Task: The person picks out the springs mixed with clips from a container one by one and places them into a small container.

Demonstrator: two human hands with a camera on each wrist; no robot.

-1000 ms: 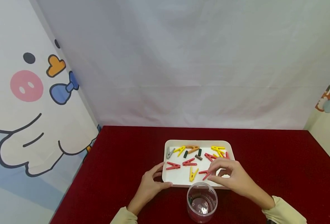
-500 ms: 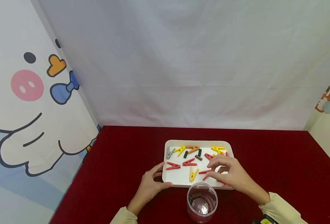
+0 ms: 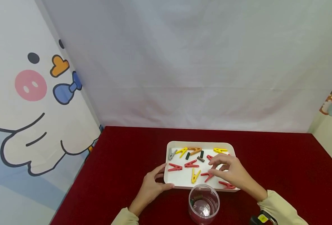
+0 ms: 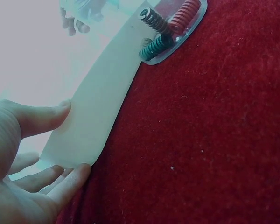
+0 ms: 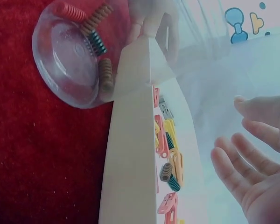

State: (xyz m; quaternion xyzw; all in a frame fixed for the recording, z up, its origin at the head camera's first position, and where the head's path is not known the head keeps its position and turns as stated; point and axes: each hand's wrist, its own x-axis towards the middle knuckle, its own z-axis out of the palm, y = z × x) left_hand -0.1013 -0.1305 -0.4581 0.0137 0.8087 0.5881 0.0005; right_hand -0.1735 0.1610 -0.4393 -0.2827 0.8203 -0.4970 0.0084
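A white tray holds red, yellow, orange and grey plastic clips. Three small coil springs lie among them. My left hand grips the tray's near left corner, thumb on the front wall and fingers along the end. Over the tray's right part hovers my right hand, thumb and fingertips apart with nothing between them in the right wrist view. Just beneath these fingertips lies a red clip, partly hidden. Another red clip shows at the tray's near right.
A clear plastic jar stands right before the tray's front wall, with several springs at its bottom. Dark red cloth covers the table. A pale curtain hangs behind it, and a cartoon-printed panel borders the left.
My right hand has shifted slightly left and back above the tray, uncovering a red clip near the right front corner. The left hand stays at the tray's corner.
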